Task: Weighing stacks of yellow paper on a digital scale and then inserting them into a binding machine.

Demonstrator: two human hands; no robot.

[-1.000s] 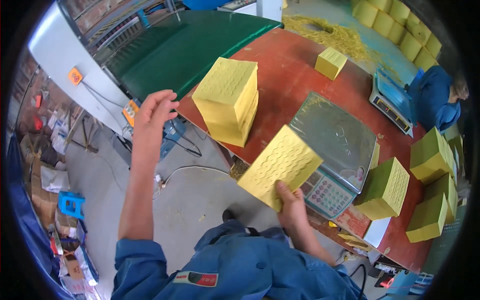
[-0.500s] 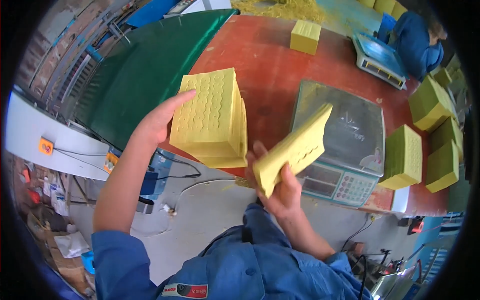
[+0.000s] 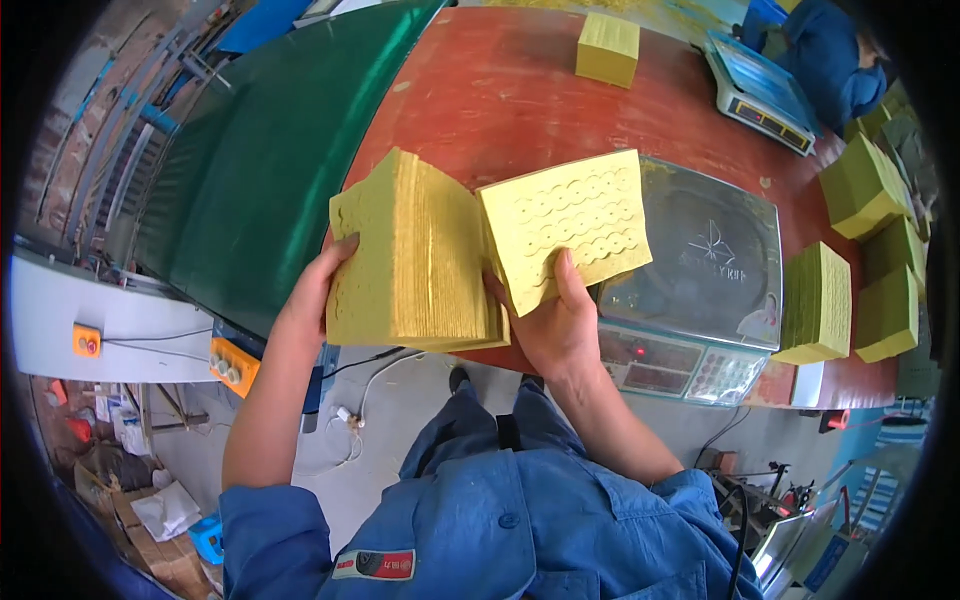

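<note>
Surveying red table (image 3: 480, 100), adjoining green surface (image 3: 270, 150) on its left. Holding yellow stack (image 3: 430, 260) in left hand (image 3: 315, 300) at the table's near edge — spreading the grip wide, laying the thumb on the patterned left face, hiding the other fingers from view. Showing the stack's sheets on edge, facing their layered side toward the body; being unable to tell any contact with the table underneath. Pinching thin wad (image 3: 575, 215) in right hand (image 3: 560, 330), pressing the thumb on its scalloped face, tilting it just beside the stack's right side — overlapping the left edge of near scale (image 3: 700, 240) in this view. Noting second stack (image 3: 818, 305) just right of the scale. Recording small block (image 3: 608, 50) on the table's far part, well apart from both hands. Observing far scale (image 3: 765, 85) at upper right, near blue-clad person (image 3: 830, 65).
</note>
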